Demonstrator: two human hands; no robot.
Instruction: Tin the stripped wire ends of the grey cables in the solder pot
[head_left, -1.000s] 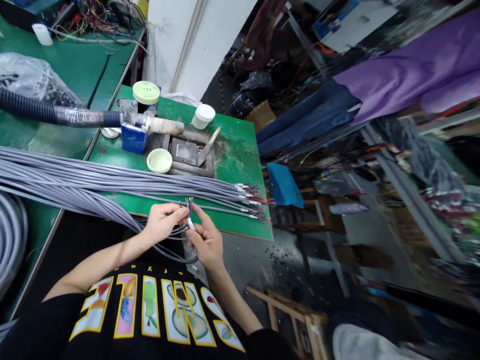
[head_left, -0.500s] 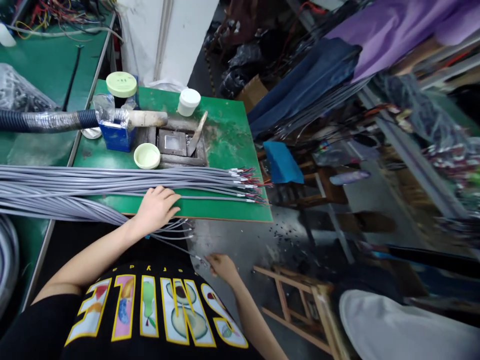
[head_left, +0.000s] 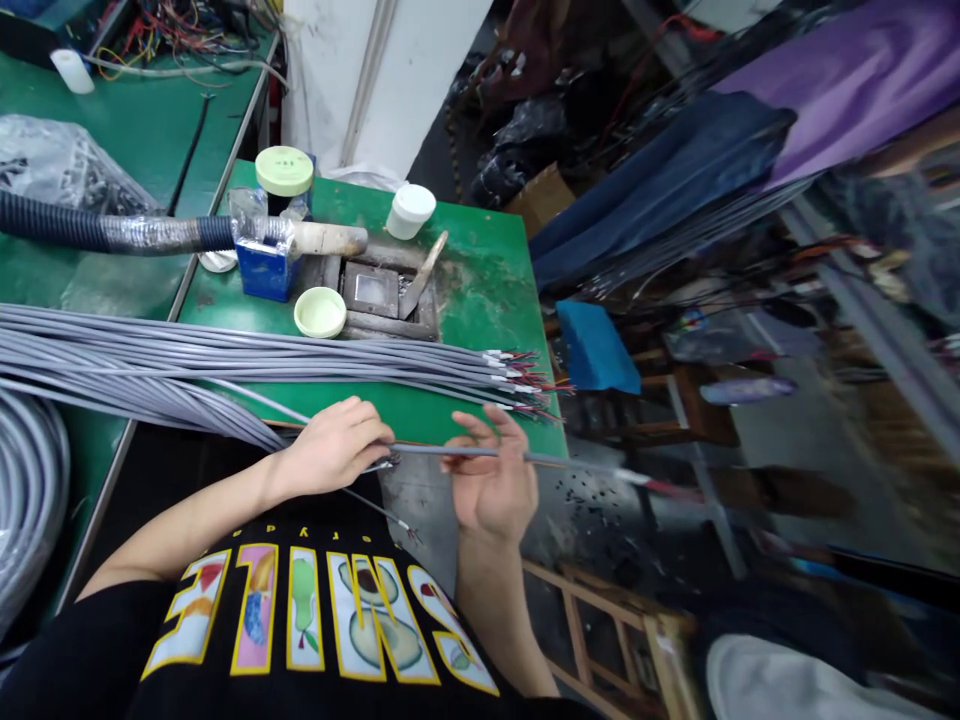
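Note:
A long bundle of grey sheathed cables (head_left: 225, 358) lies across the green table (head_left: 480, 240), its stripped ends fanning out in red and coloured wires at the right. My left hand (head_left: 330, 450) is closed around a single grey cable (head_left: 480, 453) at the table's front edge. That cable runs right through my right hand (head_left: 491, 470), whose fingers are spread while the thumb side holds it. Its stripped tip (head_left: 645, 484) sticks out past the table over the floor. A thin wire trails below my left hand.
A foil-wrapped corrugated hose (head_left: 150, 235) lies over a blue tin (head_left: 262, 270) beside a metal pot (head_left: 371, 290), with a scraper (head_left: 424, 275) and pale green dish (head_left: 320, 312). A grey cable coil (head_left: 30, 480) sits at left; a wooden stool frame (head_left: 615, 620) stands at lower right.
My right hand has risen from near my shirt and now holds a grey cable stretched out to the right. My left hand has moved down off the bundle and closed on that cable.

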